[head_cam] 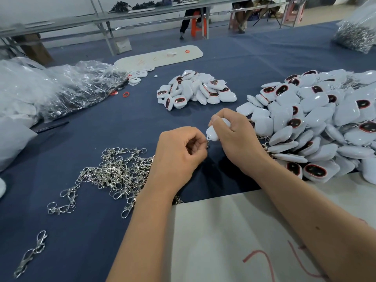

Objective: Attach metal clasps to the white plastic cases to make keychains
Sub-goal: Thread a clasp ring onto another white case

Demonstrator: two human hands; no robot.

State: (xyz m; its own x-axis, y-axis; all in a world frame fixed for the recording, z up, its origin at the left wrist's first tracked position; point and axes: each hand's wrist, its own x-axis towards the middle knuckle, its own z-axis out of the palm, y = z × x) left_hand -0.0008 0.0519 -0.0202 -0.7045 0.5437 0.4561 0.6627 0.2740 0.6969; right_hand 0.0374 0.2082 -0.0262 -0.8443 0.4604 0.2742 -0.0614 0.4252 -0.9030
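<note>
A white case [213, 132] is gripped by the curled fingers of the right hand [234, 137] above the blue tabletop [122, 123]. A metal clasp [208, 143], hanging at its loop, is pinched by the left hand [179, 153], wrist bent inward.

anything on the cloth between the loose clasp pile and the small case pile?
Head view: only bare blue cloth between the clasp pile and the small case pile; the left hand sits at its right edge.
</note>
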